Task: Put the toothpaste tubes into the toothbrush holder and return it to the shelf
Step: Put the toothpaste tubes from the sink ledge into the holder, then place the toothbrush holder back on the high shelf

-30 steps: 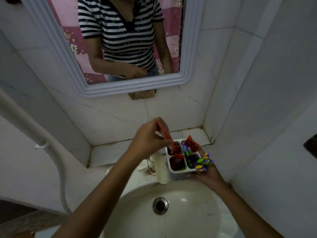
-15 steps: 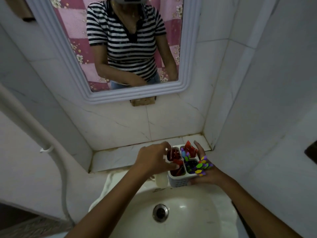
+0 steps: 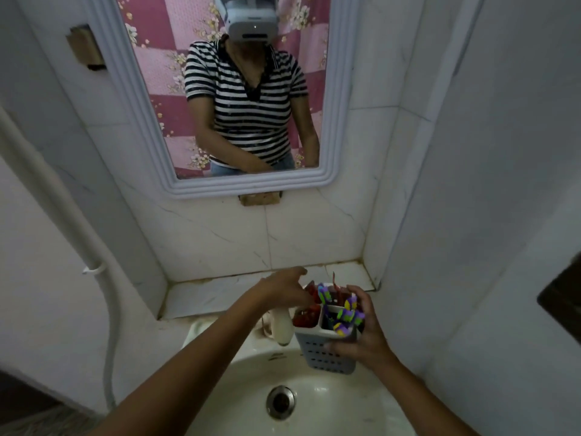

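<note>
A white perforated toothbrush holder [image 3: 327, 352] with several compartments hangs tilted over the back rim of the sink. My right hand [image 3: 366, 339] grips its right side. Red toothpaste tubes [image 3: 306, 316] stand in the left compartments, and one tube end [image 3: 334, 280] pokes up at the back. Purple, yellow and green toothbrush parts [image 3: 345, 316] fill the right compartment. My left hand [image 3: 281, 291] rests at the holder's back left corner, its thumb against the red tubes. Whether its fingers pinch a tube is hidden. The tiled shelf [image 3: 220, 294] lies just behind.
A white tap [image 3: 281, 327] stands directly left of the holder. Below is the sink basin [image 3: 330, 413] with its drain [image 3: 280, 402]. A framed mirror [image 3: 334, 121] hangs above, a white pipe [image 3: 94, 265] runs down the left wall, and the right wall [image 3: 471, 247] is close.
My left hand lowered a red tube into the holder and now sits at its back left corner. My right hand has shifted its grip and lifted the holder, which now tilts.
</note>
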